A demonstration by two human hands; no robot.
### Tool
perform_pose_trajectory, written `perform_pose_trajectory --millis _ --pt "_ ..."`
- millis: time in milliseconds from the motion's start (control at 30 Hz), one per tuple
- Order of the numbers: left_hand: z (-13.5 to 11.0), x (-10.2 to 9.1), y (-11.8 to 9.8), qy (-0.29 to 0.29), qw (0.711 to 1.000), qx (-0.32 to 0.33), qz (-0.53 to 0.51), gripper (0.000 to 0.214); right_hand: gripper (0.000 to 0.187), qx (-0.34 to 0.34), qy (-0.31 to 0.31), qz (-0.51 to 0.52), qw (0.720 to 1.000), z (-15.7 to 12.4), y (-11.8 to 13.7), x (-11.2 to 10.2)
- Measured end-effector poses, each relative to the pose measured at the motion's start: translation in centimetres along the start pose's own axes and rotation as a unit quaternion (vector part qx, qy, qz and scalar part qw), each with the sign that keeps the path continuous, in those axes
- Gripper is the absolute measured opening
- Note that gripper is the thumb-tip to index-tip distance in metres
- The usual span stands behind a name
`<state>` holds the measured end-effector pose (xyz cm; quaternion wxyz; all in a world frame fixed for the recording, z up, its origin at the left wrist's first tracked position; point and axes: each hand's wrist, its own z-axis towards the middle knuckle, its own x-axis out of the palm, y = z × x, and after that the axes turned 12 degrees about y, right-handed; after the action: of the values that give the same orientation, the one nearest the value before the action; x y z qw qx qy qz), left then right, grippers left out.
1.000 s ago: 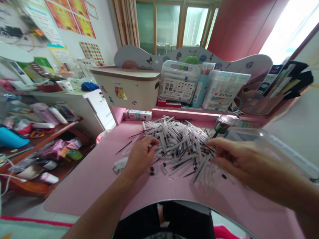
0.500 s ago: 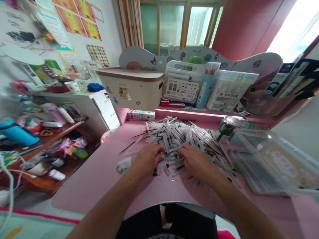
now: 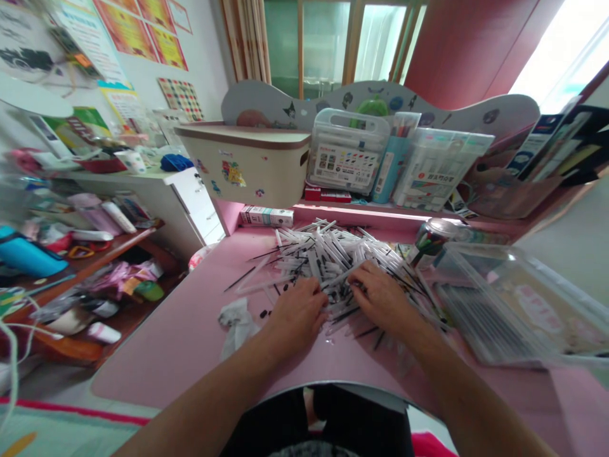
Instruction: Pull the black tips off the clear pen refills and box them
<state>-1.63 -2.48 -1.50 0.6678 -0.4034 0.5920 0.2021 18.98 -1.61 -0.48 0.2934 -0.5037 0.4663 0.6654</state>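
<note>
A heap of clear and white pen tubes (image 3: 328, 247), mixed with thin black refills and small dark caps, spreads over the pink table (image 3: 181, 336). At its near left edge is my left hand (image 3: 297, 314), fingers curled together and pointing right; whatever they hold is hidden. My right hand (image 3: 383, 298) reaches into the near right side of the heap with bent fingers closed at the tubes; what is between them I cannot make out. A pale tube lies between both hands. Left of my left wrist is a crumpled white tissue (image 3: 238, 324), with small black caps (image 3: 264, 313) beside it.
On the right stands a clear plastic box (image 3: 533, 311) with rows of dark thin sticks beside it. A can (image 3: 432, 238) sits behind the heap. The shelf holds a lidded beige bin (image 3: 247, 168), a marker case (image 3: 347, 152) and a pen box (image 3: 432, 171).
My left hand has come nearer to me and turned, its fingers now closer together. My right hand has shifted slightly up and right. Small black caps now show beside the tissue.
</note>
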Motion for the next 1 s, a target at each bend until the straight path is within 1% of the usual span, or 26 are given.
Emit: perform_pose_trajectory --millis 67,133,267,333,400,433,500,567,667,767,867,1000 --pt "0.1 0.1 0.1 -0.012 1.0 -0.004 -0.014 0.006 0.016 0.003 -0.009 0.007 1.0 0.0 -0.2 -0.3" --pt "0.3 0.0 0.4 -0.037 0.998 -0.008 -0.043 0.006 0.016 0.006 -0.002 0.016 1.0 0.0 -0.3 -0.6" --pt "0.5 -0.7 1.3 -0.098 0.987 -0.021 -0.124 0.006 0.025 0.022 0.059 0.013 0.998 -0.2 -0.6 -1.1" --pt "0.5 -1.1 1.7 -0.132 0.973 -0.042 -0.186 0.005 0.031 0.029 0.09 -0.005 0.995 -0.2 -0.8 -1.1" --pt "0.5 -1.3 2.0 -0.175 0.945 -0.067 -0.269 0.006 0.035 0.032 0.108 -0.019 0.994 -0.3 -0.9 -0.9" --pt "0.5 -1.3 2.0 -0.199 0.924 -0.077 -0.317 0.008 0.036 0.033 0.112 -0.023 0.993 -0.2 -1.0 -0.8" --pt "0.6 -1.3 2.1 -0.245 0.872 -0.085 -0.414 0.012 0.037 0.039 0.115 -0.032 0.992 -0.2 -1.1 -0.5" --pt "0.7 -1.2 2.1 -0.28 0.82 -0.079 -0.493 0.015 0.037 0.045 0.116 -0.04 0.991 -0.1 -1.1 -0.3" --pt "0.9 -1.4 2.0 -0.309 0.763 -0.065 -0.564 0.018 0.033 0.049 0.116 -0.05 0.991 0.0 -1.0 -0.3" --pt "1.1 -1.7 2.0 -0.314 0.725 -0.063 -0.61 0.022 0.027 0.049 0.115 -0.059 0.99 0.1 -0.7 -0.5" --pt "1.3 -1.9 2.1 -0.314 0.699 -0.078 -0.637 0.022 0.024 0.047 0.106 -0.067 0.991 0.2 -0.5 -0.5" --pt "1.4 -1.9 2.4 -0.326 0.668 -0.102 -0.661 0.018 0.022 0.003 0.06 -0.066 0.996 0.3 -0.7 -0.5"
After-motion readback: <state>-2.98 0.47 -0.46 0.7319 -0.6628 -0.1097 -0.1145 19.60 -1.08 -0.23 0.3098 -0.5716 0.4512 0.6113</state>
